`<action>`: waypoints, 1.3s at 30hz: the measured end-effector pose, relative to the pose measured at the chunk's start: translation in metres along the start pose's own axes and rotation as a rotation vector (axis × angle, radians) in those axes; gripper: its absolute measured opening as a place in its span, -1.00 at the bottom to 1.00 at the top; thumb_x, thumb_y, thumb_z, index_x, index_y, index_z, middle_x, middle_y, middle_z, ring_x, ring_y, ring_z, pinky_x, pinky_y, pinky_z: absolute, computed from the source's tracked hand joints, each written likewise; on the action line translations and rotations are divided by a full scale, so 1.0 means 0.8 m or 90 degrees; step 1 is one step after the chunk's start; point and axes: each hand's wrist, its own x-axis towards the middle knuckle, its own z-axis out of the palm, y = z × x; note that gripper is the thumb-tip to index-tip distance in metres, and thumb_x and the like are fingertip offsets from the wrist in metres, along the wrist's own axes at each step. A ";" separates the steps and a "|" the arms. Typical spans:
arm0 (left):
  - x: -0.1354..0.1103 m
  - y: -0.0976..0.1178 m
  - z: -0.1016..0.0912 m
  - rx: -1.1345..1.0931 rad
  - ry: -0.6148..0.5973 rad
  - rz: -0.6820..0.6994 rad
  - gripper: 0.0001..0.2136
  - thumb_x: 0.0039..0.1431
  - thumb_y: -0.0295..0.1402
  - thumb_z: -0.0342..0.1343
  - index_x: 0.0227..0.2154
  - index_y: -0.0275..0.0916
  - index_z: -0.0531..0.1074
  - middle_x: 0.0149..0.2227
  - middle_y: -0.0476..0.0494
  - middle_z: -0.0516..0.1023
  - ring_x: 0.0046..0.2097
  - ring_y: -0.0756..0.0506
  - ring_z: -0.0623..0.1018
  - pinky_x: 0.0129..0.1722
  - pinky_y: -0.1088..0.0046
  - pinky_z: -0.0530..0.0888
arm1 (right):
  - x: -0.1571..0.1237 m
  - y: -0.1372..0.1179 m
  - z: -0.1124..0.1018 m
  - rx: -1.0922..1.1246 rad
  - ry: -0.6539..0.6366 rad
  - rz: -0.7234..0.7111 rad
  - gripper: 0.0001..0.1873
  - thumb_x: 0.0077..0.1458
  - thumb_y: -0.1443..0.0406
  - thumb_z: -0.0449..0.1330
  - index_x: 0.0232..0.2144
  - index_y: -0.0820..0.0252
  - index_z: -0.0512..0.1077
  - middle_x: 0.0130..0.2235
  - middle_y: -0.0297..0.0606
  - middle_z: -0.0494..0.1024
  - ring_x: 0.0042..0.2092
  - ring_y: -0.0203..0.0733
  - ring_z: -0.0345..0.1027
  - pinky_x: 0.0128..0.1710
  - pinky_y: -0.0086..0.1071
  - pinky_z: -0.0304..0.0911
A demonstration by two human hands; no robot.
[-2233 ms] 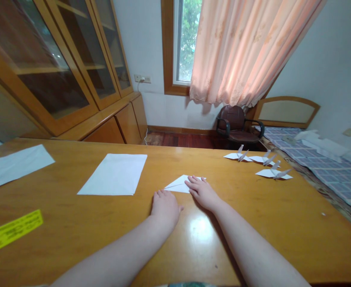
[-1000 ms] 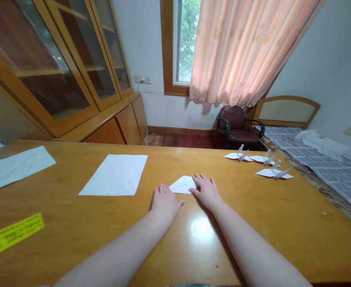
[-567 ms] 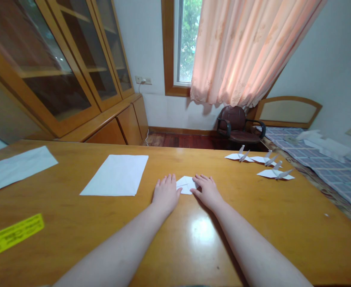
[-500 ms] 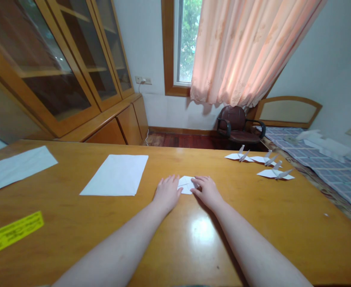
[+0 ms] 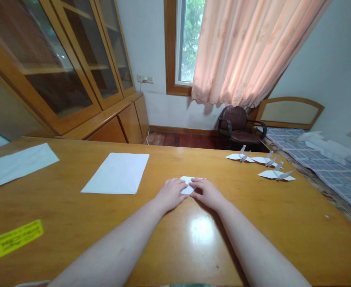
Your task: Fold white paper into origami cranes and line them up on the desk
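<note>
A small folded piece of white paper lies on the wooden table in front of me. My left hand rests on its left side, fingers bent down onto the paper. My right hand covers its right side, fingers curled and pressing on it. The two hands almost touch over the paper, and only its far edge and middle strip show.
A stack of white sheets lies to the left, another sheet at the far left, a yellow strip near the front left. Three folded paper cranes stand at the back right. A chair and a bed lie beyond.
The paper went from a wide triangle to a smaller folded shape. Both hands closed in from the sides until they nearly meet over it.
</note>
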 end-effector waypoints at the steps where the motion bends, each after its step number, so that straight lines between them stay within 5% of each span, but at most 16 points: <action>1: 0.001 -0.002 0.001 -0.006 0.003 -0.001 -0.67 0.10 -0.17 0.11 -0.07 -0.11 0.43 0.03 -0.11 0.44 0.05 -0.18 0.38 0.07 0.24 0.27 | 0.000 0.000 0.000 0.000 0.002 0.003 -0.58 -0.02 0.19 0.25 -0.06 0.11 0.45 0.06 -0.10 0.42 0.10 -0.07 0.26 0.15 -0.12 0.04; 27: 0.004 -0.010 0.001 0.002 0.011 0.023 -0.74 0.10 -0.25 0.13 -0.14 -0.13 0.45 -0.11 -0.11 0.53 -0.04 -0.15 0.44 -0.01 0.30 0.33 | -0.006 -0.018 -0.016 -0.158 0.026 0.054 -0.69 -0.01 0.15 0.25 -0.18 0.11 0.47 -0.11 -0.18 0.51 -0.07 -0.07 0.31 -0.03 -0.22 0.16; 39: 0.003 -0.004 -0.005 0.019 0.012 0.043 -0.77 0.12 -0.26 0.10 -0.15 -0.15 0.45 -0.14 -0.11 0.54 -0.08 -0.16 0.45 -0.06 0.30 0.36 | -0.008 -0.003 -0.013 -0.095 0.003 -0.010 -0.54 0.03 0.15 0.20 0.00 0.12 0.39 0.02 -0.09 0.41 0.04 -0.06 0.27 0.06 -0.19 0.17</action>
